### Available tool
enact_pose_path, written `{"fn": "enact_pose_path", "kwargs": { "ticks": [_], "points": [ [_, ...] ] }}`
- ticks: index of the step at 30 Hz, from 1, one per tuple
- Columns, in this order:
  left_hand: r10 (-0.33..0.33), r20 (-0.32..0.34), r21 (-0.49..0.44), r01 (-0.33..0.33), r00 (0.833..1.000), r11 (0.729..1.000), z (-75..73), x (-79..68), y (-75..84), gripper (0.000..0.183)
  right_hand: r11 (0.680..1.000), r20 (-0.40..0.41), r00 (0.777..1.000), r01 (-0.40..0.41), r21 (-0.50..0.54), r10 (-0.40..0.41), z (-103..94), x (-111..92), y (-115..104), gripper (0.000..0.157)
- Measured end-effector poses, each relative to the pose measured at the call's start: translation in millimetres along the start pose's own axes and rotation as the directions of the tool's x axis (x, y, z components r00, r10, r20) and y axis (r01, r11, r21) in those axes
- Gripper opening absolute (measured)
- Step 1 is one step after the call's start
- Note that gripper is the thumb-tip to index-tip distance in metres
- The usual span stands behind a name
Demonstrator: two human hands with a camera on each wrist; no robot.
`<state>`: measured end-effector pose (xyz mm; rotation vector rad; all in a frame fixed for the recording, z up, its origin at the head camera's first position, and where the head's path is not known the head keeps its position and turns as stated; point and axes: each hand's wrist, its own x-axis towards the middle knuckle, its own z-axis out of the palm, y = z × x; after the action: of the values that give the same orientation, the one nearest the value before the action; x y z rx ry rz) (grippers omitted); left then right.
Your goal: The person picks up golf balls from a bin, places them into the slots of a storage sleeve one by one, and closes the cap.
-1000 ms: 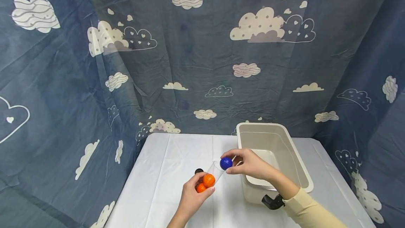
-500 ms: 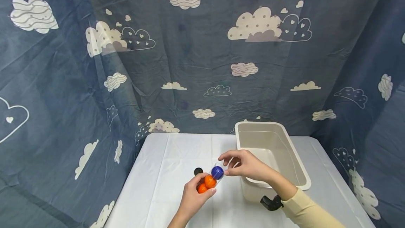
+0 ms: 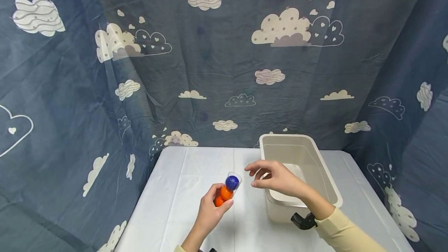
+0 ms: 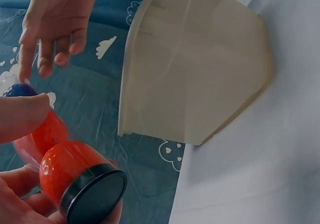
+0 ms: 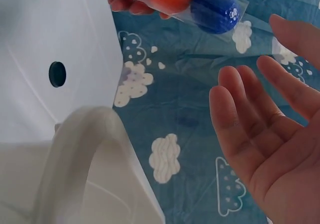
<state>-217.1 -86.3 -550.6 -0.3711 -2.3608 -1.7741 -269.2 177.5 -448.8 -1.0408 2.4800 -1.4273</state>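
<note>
My left hand (image 3: 208, 213) grips a clear tube (image 5: 242, 10), held tilted above the table. Inside it a blue ball (image 3: 232, 182) sits near the open mouth, with two orange balls (image 3: 226, 193) below. A black cap (image 4: 100, 196) closes the tube's lower end in the left wrist view. To the right of the mouth, my right hand (image 3: 276, 177) holds nothing, its fingers loosely bent and apart from the tube. In the right wrist view a loose black cap (image 5: 57, 74) lies on the table; my left hand hides it in the head view.
A beige plastic bin (image 3: 324, 166) stands on the right of the white-covered table (image 3: 189, 174), below and beside my right forearm. A dark cloud-print cloth (image 3: 210, 61) hangs behind the table and along both sides.
My right hand has let go of the blue ball, which is now inside the tube, and has drawn back to the right. My left hand has raised the tube more upright and slightly left.
</note>
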Motion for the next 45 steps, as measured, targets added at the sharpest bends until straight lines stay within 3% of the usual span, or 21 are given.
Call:
{"fn": "enact_pose_path", "kwargs": {
  "ticks": [6, 10, 18, 24, 36, 45],
  "points": [
    [-0.009, -0.023, -0.048, 0.008, 1.0, 0.999, -4.9, 7.7, -1.4, 0.044, 1.0, -0.031, 0.999, -0.006, 0.015, 0.006, -6.3, -7, 2, 0.039],
    [-0.002, -0.062, -0.026, 0.001, 0.998, 1.0, -9.4, 12.6, -5.3, 0.044, 1.0, -0.051, 0.999, -0.015, 0.016, 0.016, -10.3, -12, 6, 0.039],
    [0.002, -0.12, 0.023, 0.001, 0.993, 1.0, -21.3, 23.6, -22.8, 0.044, 0.999, -0.092, 0.995, -0.045, -0.027, 0.042, -19.1, -26, 20, 0.035],
    [-0.027, -0.155, -0.019, 0.024, 0.988, 1.0, -30.1, 29.9, -35.9, 0.046, 0.998, -0.114, 0.992, -0.056, -0.031, 0.052, -17.8, -31, 26, 0.034],
    [-0.109, -0.212, 0.001, 0.112, 0.971, 0.994, -44.6, 20.2, -59.3, 0.047, 1.0, -0.045, 0.999, -0.003, 0.002, 0.003, 27.1, -18, 8, 0.039],
    [-0.142, -0.269, 0.026, 0.155, 0.953, 0.988, -59.6, 12.5, -67.2, 0.045, 0.998, -0.019, 0.998, -0.063, -0.009, 0.063, 64.0, 4, 3, 0.041]
  ]
}}
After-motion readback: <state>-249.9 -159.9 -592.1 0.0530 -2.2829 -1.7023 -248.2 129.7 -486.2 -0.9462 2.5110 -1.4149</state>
